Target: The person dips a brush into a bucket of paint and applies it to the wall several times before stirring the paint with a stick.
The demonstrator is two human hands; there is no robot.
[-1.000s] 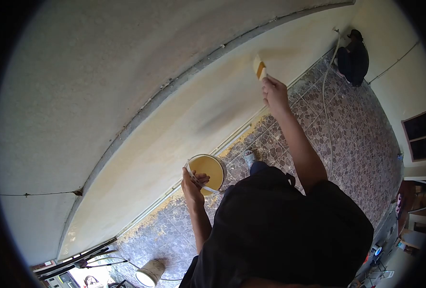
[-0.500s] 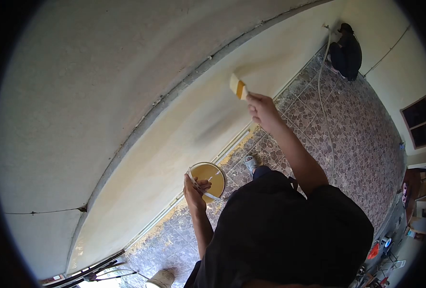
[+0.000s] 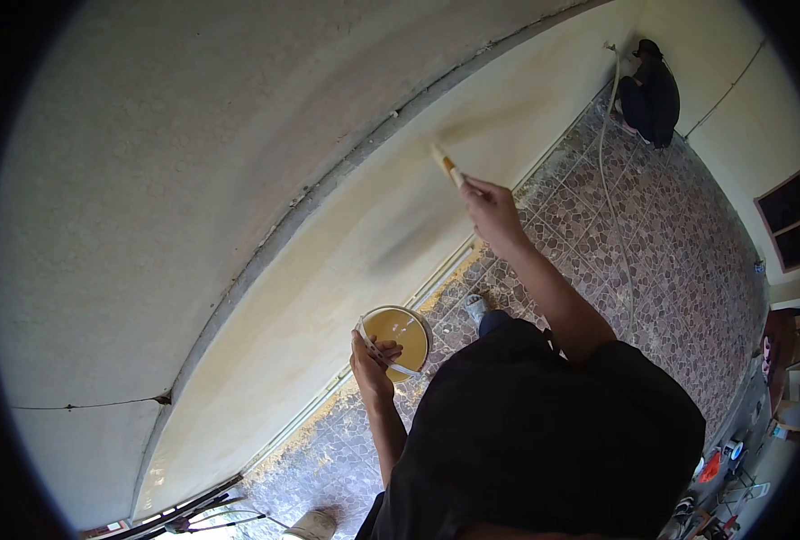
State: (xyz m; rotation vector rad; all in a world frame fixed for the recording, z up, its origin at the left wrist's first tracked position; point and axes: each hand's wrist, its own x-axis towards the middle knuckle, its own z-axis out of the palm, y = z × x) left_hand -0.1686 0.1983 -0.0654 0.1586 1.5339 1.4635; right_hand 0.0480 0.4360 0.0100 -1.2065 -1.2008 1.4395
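My right hand (image 3: 492, 213) is closed around the handle of a paintbrush (image 3: 446, 165). Its pale bristles reach the cream-coloured wall (image 3: 355, 243), and the brush shows its narrow edge. Lower down, my left hand (image 3: 372, 364) grips the white handle strap of a paint bucket (image 3: 429, 337), its fingers lying over the opening. Yellowish paint (image 3: 406, 335) shows inside the bucket, which hangs beside the foot of the wall.
A person in dark clothes (image 3: 654, 94) crouches at the far wall. A hose (image 3: 605, 166) runs over the patterned tile floor (image 3: 679, 261). A grey ledge (image 3: 274, 236) borders the painted wall. Another bucket (image 3: 314, 525) stands at the bottom; assorted items lie at the lower right.
The paintbrush has turned from showing its broad face to its narrow edge, staying near the same part of the wall. My left hand and the bucket shift slightly right in view.
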